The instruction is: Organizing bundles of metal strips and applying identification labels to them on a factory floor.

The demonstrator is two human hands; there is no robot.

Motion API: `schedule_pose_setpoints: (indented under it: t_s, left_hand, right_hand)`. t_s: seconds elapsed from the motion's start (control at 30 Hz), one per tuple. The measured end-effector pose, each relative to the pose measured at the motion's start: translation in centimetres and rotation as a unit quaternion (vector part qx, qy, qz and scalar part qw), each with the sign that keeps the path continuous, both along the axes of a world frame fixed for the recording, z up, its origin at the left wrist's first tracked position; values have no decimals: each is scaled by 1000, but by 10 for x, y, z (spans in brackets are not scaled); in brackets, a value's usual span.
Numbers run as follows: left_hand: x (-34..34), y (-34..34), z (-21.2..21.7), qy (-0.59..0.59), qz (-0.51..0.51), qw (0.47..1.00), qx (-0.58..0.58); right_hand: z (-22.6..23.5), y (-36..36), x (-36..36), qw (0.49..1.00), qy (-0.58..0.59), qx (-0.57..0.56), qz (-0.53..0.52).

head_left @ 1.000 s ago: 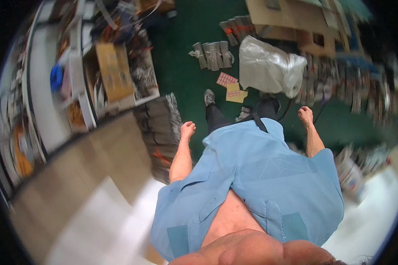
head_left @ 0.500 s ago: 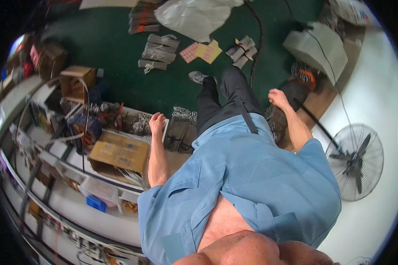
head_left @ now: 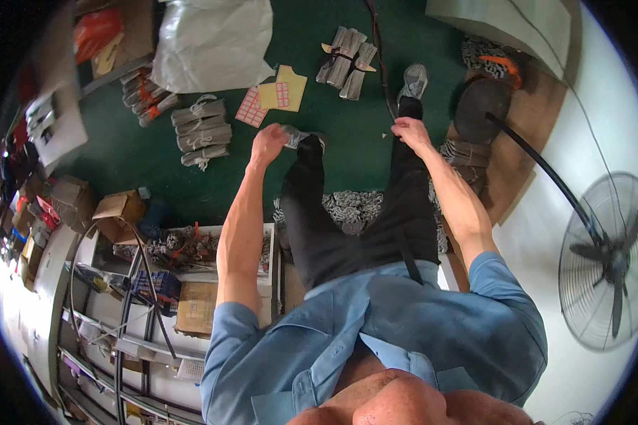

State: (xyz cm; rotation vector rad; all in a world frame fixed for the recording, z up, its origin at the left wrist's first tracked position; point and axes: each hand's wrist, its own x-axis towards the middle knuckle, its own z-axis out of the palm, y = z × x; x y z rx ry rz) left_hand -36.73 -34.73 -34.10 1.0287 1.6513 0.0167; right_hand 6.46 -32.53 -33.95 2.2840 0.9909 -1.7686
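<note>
Grey bundles (head_left: pixel 204 132) lie just ahead on the green floor. Left hand (head_left: pixel 268 142) clenched, right hand (head_left: pixel 409 132) loosely curled, both empty; he's walking over. Next, I'd guess, comes a stoop to reach them.

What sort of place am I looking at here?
Probably a small workshop or stockroom: tied bundles of grey gloves lie on the green floor, metal shelving is crowded with cardboard boxes and parts, and a pedestal fan stands at one side.

Two hands (head_left: pixel 268 142), two grey shoes (head_left: pixel 414 79), one floor fan (head_left: pixel 606 262).
</note>
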Motion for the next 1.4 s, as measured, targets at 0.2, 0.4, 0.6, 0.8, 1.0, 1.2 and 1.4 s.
schedule_pose_setpoints:
  t_s: [0.2, 0.4, 0.6, 0.8, 1.0, 1.2, 1.4]
  left_hand:
    - [98, 93, -159, 82, -70, 994, 31]
    - [194, 140, -279, 33, -47, 998, 12]
    - [237, 115, -332, 249, -114, 951, 146]
    - [259, 127, -330, 212, -47, 974, -58]
    - [260, 105, -331, 115, 90, 989, 15]
    - [256, 103, -348, 69, 33, 997, -31]
    - [260, 101, -273, -114, 258, 948, -146]
  right_hand:
    - [-207, 30, -25, 990, -58, -38, 126]
    - [-301, 48, -60, 994, -42, -7, -99]
    - [-350, 27, -71, 981, -129, 92, -115]
    - [-358, 32, -61, 973, -47, 151, -168]
    - [-341, 44, -51, 972, 59, 15, -225]
    - [-336, 39, -27, 970, 74, -5, -232]
    - [-258, 61, -1, 955, 149, -115, -230]
